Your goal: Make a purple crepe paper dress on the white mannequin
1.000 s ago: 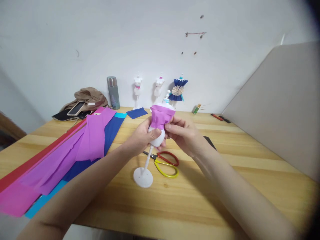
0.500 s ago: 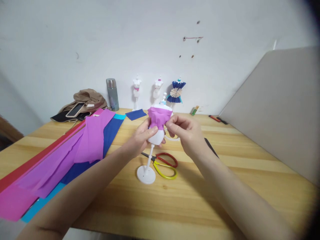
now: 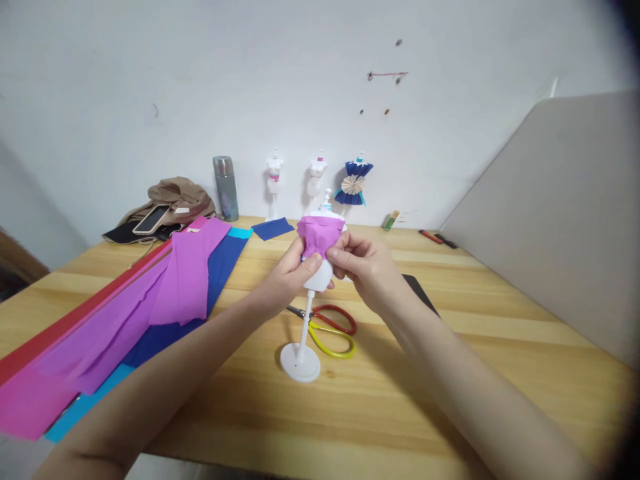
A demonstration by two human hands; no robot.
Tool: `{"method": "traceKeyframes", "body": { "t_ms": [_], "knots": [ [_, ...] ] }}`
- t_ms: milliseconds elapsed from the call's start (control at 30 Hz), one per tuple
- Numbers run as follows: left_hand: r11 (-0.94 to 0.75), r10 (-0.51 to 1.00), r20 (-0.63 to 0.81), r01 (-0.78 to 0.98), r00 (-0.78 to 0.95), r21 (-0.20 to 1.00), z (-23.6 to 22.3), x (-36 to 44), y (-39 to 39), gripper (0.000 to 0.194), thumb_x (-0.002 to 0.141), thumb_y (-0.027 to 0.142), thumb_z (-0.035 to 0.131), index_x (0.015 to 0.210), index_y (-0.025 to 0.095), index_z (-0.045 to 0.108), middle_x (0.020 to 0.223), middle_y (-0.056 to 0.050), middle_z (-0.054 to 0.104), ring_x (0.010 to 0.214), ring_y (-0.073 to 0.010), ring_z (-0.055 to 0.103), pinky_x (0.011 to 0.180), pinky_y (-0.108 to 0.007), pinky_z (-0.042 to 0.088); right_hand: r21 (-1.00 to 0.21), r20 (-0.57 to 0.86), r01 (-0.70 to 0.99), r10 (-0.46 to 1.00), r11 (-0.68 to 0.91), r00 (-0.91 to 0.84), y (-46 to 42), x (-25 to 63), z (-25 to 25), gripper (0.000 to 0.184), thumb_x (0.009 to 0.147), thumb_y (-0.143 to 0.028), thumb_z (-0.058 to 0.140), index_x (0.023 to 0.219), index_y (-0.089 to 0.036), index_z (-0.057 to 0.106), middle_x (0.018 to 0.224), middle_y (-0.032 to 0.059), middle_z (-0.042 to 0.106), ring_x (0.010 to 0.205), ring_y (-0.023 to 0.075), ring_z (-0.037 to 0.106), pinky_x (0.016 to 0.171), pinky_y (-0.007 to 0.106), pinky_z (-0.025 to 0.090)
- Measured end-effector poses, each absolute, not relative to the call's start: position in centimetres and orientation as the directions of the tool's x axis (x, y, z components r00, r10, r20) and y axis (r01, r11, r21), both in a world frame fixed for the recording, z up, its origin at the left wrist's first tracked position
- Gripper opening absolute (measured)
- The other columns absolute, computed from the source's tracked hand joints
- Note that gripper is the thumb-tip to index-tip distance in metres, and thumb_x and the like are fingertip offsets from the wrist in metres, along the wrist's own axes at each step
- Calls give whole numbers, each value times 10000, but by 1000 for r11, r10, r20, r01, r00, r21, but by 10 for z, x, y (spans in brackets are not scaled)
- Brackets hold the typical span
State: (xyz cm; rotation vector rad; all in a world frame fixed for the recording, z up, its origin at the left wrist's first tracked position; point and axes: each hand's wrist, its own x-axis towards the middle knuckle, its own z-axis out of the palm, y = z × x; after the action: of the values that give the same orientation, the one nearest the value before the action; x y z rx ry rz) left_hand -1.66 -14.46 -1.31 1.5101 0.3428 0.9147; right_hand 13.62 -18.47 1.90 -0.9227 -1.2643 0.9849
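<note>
A small white mannequin [image 3: 317, 275] on a thin stand with a round base [image 3: 300, 363] is in front of me, slightly tilted. Purple crepe paper [image 3: 321, 233] wraps its chest and waist. My left hand [image 3: 295, 270] is closed around the mannequin's waist, its thumb pressing on the lower edge of the paper. With thumb and fingers pinched, my right hand [image 3: 357, 257] grips the right side of the purple paper at the waist. Scissors [image 3: 333, 327] with one red and one yellow handle lie behind the stand.
Sheets of purple [image 3: 183, 280], red, pink and blue paper lie at the left. At the back are a flask [image 3: 226, 190], two white mannequins [image 3: 273, 177], one in pleated blue paper [image 3: 359, 173], and a folded blue piece [image 3: 273, 229]. A partition [image 3: 555, 200] stands right.
The mannequin's base has swung a little to the right and nearer to me. My right hand has shifted slightly inward along the waist of the purple paper.
</note>
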Motion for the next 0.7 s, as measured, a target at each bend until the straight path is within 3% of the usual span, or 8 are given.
{"method": "traceKeyframes", "body": {
  "t_ms": [133, 367, 700],
  "knots": [
    [-207, 701, 357, -303, 617, 930, -10, -16, -146, 505, 926, 538, 561, 1263, 177, 455, 947, -73, 679, 739, -177, 687, 634, -272, 532, -940, 330, -99, 944, 327, -23, -182, 140, 19, 235, 672, -318, 806, 650, -194, 608, 501, -37, 579, 439, 96, 513, 463, 246, 373],
    [-365, 735, 407, -189, 543, 912, -11, -13, -151, 325, 957, 473, 499, 1138, 216, 416, 885, -43, 632, 688, -160, 615, 596, -283, 523, -913, 403, -32, 912, 406, 75, -184, 131, 16, 295, 653, -295, 804, 613, -201, 527, 549, -52, 532, 468, 95, 507, 449, 244, 412],
    [-479, 783, 421, 10, 458, 878, -4, -17, -159, 166, 969, 380, 480, 984, 220, 437, 822, -21, 567, 685, -166, 562, 625, -308, 465, -926, 362, -75, 928, 369, 92, -186, 127, 15, 301, 671, -352, 776, 636, -210, 513, 520, -47, 540, 457, 89, 482, 456, 239, 384]
  ]
}}
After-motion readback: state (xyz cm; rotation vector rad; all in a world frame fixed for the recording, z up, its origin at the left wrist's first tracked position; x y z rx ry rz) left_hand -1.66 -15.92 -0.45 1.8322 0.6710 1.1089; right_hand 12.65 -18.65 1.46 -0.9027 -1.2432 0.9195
